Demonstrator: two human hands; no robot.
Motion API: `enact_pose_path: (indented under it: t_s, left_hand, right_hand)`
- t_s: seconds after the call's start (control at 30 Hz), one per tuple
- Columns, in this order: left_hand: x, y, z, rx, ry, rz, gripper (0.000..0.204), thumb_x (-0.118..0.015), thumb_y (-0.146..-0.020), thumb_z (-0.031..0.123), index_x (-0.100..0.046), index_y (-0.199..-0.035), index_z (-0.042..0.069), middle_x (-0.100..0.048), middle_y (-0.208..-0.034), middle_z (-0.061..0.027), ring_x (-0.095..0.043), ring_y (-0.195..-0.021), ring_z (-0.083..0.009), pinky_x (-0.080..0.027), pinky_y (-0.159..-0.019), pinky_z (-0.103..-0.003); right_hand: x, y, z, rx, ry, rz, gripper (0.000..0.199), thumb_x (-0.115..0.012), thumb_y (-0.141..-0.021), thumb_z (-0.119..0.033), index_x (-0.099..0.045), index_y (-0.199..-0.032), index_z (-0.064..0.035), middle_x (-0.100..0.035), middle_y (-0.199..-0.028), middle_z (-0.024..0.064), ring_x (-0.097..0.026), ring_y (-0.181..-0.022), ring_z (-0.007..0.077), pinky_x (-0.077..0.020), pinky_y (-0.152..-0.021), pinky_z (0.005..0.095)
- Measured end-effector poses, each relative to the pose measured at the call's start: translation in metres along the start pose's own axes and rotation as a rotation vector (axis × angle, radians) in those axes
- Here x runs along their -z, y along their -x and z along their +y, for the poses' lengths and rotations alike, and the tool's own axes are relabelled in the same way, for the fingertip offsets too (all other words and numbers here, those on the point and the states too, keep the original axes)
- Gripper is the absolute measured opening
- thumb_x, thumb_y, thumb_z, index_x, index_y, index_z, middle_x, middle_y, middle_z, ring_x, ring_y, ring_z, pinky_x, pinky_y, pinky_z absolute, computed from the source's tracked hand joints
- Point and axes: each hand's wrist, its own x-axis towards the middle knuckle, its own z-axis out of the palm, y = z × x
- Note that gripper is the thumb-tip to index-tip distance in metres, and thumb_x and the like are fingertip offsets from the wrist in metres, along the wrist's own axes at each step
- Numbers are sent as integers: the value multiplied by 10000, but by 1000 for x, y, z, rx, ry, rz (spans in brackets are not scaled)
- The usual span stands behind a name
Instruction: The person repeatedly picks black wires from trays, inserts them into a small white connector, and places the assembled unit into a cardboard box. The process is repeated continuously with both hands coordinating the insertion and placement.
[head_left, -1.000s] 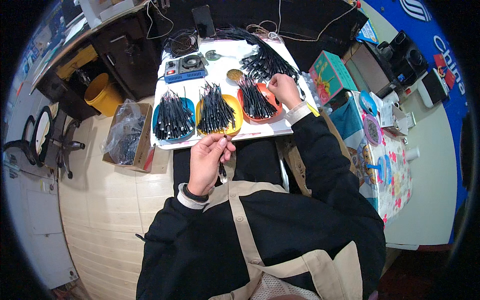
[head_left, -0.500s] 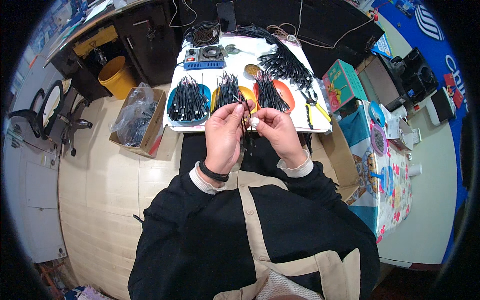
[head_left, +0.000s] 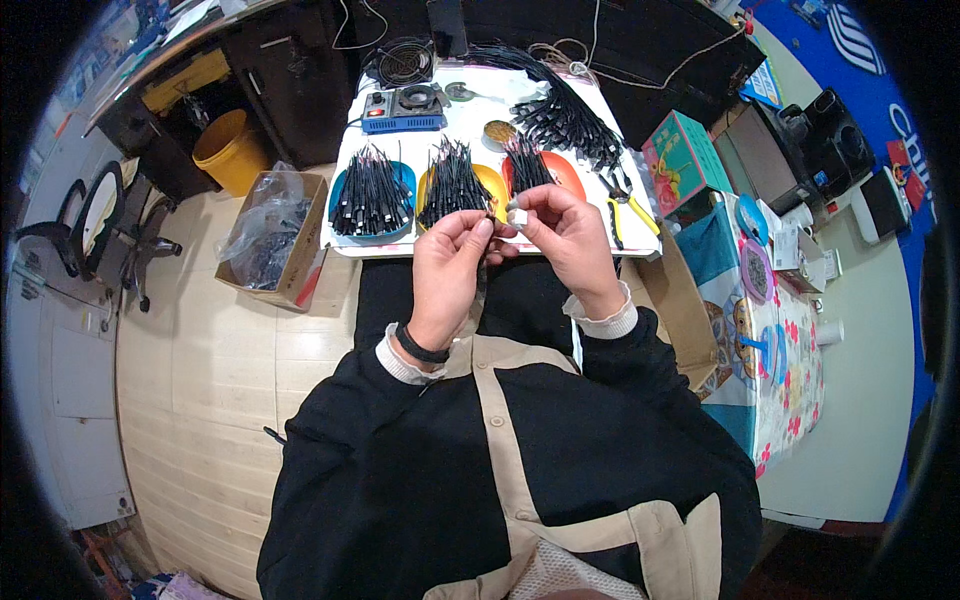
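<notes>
Both hands were raised together just in front of the near edge of the white tabletop (head_left: 345,225). Left hand (head_left: 447,262) had its fingers curled, thumb and forefinger pinched on a thin black cable piece (head_left: 491,212). Right hand (head_left: 563,230) met it fingertip to fingertip, pinching a small white part (head_left: 517,217) — possibly a connector end, too small to tell.

Behind the hands sat three trays of black cable pieces in a row: blue tray (head_left: 340,190), yellow tray (head_left: 488,182), orange tray (head_left: 563,172). A larger bundle of black cables (head_left: 560,110) lay further back. Yellow-handled pliers (head_left: 627,205) rested just right of the orange tray — a blue box unit (head_left: 405,107) stood at the far left.
</notes>
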Motion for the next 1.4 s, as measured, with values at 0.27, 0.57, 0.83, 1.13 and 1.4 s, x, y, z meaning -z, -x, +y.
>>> enact_pose_path:
  t_s: [0.27, 0.57, 0.83, 1.13, 1.4]
  left_hand:
    - [2, 1, -1, 35, 48, -52, 164, -513, -973, 96, -590, -1046, -29, -635, -801, -60, -481, -588, -60, -379, -534, -172]
    - [7, 2, 7, 300, 294, -138, 144, -516, -966, 79, -600, -988, -36, -604, -740, -56, -440, -554, -57, -355, -520, -174]
    - [20, -6, 5, 269, 17, -286, 181, -501, -965, 66, -621, -1043, -45, -623, -781, -53, -443, -583, -37, -350, -533, -155]
    - [38, -15, -14, 204, -151, -115, 125, -563, -933, 46, -650, -924, -44, -590, -712, -4, -504, -619, -49, -382, -555, -176]
    - [50, -25, -26, 288, -41, -38, 140, -571, -936, 70, -651, -957, -43, -598, -724, -10, -500, -634, -37, -365, -547, -161]
  right_hand:
    - [-5, -2, 7, -64, -151, -41, 130, -619, -901, -51, -605, -1005, 26, -651, -881, 53, -634, -763, 93, -514, -696, 217]
    - [-6, 0, 16, -318, -745, -107, 138, -619, -899, -73, -573, -1019, -21, -625, -924, 59, -618, -774, 111, -506, -709, 241]
    - [13, -7, 35, -545, -819, -278, 145, -600, -912, -91, -589, -1037, -18, -642, -902, 51, -626, -789, 103, -480, -668, 200]
    - [78, -83, 86, -341, 51, -135, 169, -642, -884, -162, -658, -998, -38, -640, -773, 0, -571, -658, 62, -449, -590, 207]
    - [188, -235, 176, -493, 1258, 292, 220, -696, -750, -213, -713, -849, -17, -686, -856, 209, -671, -851, 358, -528, -782, 407]
